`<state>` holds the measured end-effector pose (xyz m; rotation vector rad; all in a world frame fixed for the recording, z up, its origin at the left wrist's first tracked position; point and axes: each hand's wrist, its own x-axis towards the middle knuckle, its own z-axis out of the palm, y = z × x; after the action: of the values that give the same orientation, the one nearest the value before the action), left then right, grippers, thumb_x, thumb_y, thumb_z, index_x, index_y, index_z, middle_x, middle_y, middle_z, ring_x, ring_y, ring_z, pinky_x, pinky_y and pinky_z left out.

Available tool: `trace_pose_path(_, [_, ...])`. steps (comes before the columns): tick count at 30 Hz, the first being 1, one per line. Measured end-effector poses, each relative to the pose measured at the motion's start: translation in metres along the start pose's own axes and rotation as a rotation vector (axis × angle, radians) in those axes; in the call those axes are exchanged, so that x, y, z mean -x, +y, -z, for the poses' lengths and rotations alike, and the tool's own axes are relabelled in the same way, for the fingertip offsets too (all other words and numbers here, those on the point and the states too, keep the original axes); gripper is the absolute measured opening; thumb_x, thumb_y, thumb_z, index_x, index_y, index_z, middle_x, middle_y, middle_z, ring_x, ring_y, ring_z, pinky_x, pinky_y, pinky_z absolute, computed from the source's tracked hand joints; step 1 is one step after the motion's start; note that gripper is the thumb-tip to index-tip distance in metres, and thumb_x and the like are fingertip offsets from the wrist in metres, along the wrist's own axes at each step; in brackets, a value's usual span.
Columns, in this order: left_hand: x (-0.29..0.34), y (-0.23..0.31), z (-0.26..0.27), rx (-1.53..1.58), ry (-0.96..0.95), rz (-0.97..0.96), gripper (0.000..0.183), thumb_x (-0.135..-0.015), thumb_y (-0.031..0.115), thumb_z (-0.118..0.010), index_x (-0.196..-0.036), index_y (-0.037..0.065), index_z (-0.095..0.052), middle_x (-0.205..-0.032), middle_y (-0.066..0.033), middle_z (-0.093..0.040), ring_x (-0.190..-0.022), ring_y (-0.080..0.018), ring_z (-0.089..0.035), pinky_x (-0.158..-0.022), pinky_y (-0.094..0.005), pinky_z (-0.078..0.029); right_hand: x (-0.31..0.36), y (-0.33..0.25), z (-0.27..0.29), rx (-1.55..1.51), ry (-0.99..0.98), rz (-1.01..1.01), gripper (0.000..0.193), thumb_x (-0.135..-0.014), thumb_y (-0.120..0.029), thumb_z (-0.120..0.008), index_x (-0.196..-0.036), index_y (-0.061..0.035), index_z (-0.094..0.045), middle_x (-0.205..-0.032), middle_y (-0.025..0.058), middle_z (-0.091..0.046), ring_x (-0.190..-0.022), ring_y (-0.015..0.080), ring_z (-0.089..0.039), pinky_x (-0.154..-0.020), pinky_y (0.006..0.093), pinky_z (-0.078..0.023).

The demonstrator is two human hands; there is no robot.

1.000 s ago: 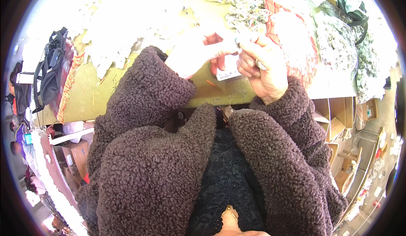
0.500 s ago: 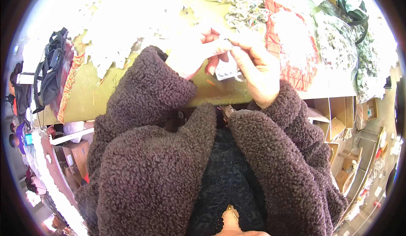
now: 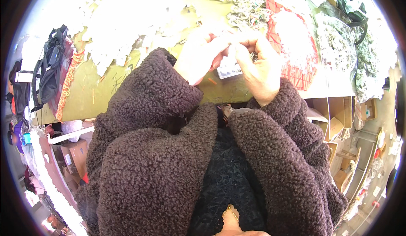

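My left hand and my right hand meet over the near part of the yellow-green table. Both are closed, thumbs and fingers pinched together with the tips almost touching. Strong glare washes out the fingertips, so whatever small thing is between them cannot be made out. Just below the pinch lies a small white tray with rounded hollows, partly covered by my hands. A small orange strip rests beside it on the table. Brown fleecy sleeves cover both my forearms.
White ragged scraps spread over the left and far table. Beyond my right hand are a heap of small knotted pieces, a red checked cloth and a clear bag. A black bag lies left; cardboard boxes stand below.
My left hand and sleeve have shifted slightly right, and the left fingers that hung over the tray have curled in. More of the tray's left side shows.
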<state>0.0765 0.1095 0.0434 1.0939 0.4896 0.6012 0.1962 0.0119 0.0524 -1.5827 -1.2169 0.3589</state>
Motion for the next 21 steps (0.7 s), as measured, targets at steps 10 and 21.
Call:
trace_pose_path(10, [-0.003,0.002,0.004,0.302,-0.138,0.14,0.017,-0.09,0.016,-0.055,-0.083,0.0,-0.057,-0.068,-0.0051,-0.057,-0.044,-0.0091,-0.043,-0.041,-0.0231,-0.035,0.004,0.013,-0.007,-0.51,-0.034,-0.251,0.017,-0.087,-0.011,-0.062,-0.098,0.0007,-0.058,-0.086,0.0073,-0.061,-0.074,0.0116,-0.058,-0.065,0.0253,-0.048])
trace_pose_path(21, [-0.01,0.024,0.043,0.322,-0.143,0.019,0.021,-0.09,0.017,-0.057,-0.103,0.0,-0.06,-0.073,-0.0072,-0.062,-0.055,-0.0124,-0.057,-0.044,-0.0237,-0.047,-0.021,0.033,0.05,-0.05,0.031,-0.11,0.017,-0.093,-0.008,-0.051,-0.108,-0.0021,-0.058,-0.092,0.0043,-0.061,-0.077,0.0099,-0.057,-0.071,0.0236,-0.045])
